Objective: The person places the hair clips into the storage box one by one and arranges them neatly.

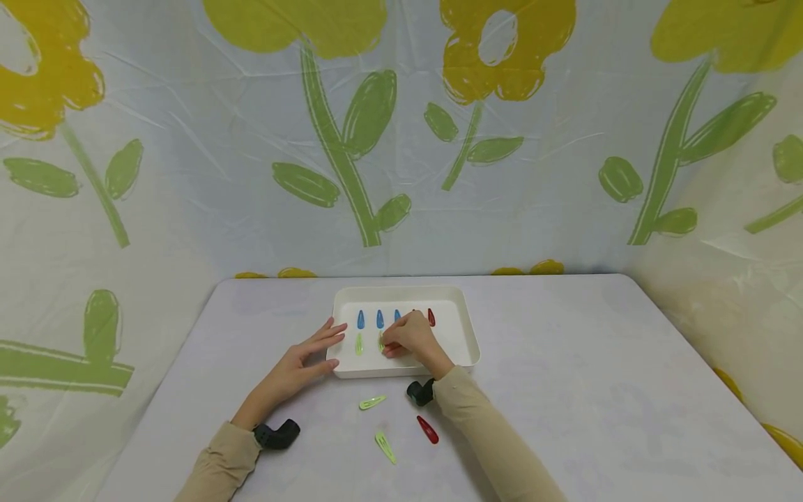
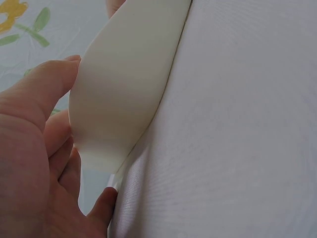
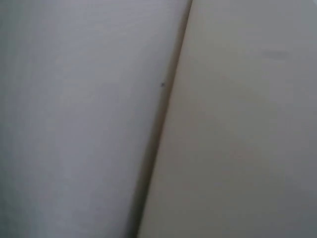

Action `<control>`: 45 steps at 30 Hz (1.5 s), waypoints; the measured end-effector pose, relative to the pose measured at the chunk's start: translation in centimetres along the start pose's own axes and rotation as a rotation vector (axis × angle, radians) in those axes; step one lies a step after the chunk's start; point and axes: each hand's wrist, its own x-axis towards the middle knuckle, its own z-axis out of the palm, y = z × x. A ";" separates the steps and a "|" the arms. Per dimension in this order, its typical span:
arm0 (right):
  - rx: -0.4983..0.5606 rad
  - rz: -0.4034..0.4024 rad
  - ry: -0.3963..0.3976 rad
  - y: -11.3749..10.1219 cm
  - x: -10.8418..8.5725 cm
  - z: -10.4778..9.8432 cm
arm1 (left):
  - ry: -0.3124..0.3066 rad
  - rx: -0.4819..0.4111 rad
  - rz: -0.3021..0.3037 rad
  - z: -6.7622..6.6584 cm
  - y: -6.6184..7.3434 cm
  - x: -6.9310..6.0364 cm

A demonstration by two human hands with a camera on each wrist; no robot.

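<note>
Hair clips [image 1: 359,344] lie in a tray [image 1: 467,331] — the left hand [image 1: 296,366], fingers extended, touches its left end; the right hand [image 1: 414,337] pinches a green clip [image 1: 380,341] — seen in the head view; the right wrist view catches only tray and counter [image 1: 564,390].

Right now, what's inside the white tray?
Three blue clips, a red clip, a green clip, and another green clip at the right hand. A reddish tip shows beyond that hand; whatever else it covers cannot be seen.

Right hand [image 1: 412,335] pinched green clip [image 1: 380,343] inside white tray [image 1: 454,338]; left hand [image 1: 302,362] touched tray's left rim; red clip [image 1: 428,429], two loose green clips [image 1: 373,402] lay on table [image 1: 577,390].
</note>
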 end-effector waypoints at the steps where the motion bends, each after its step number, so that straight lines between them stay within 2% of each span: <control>1: 0.000 -0.003 -0.001 0.0 0.0 0.0 | -0.001 -0.001 0.001 0.0 0.0 0.0; 14: -0.068 -0.034 0.032 0.1 -0.1 0.0 | -0.003 -0.002 -0.006 0.0 0.2 0.1; 29: -0.056 -0.033 0.015 0.4 -0.1 -0.1 | 0.002 0.002 0.002 0.0 0.1 0.1; 37: -0.061 -0.043 -0.010 0.2 -0.2 -0.3 | 0.010 -0.021 0.002 0.0 0.1 0.0; 45: -0.075 -0.007 -0.050 -0.3 -0.2 -0.8 | 0.012 -0.020 0.020 0.1 0.2 0.0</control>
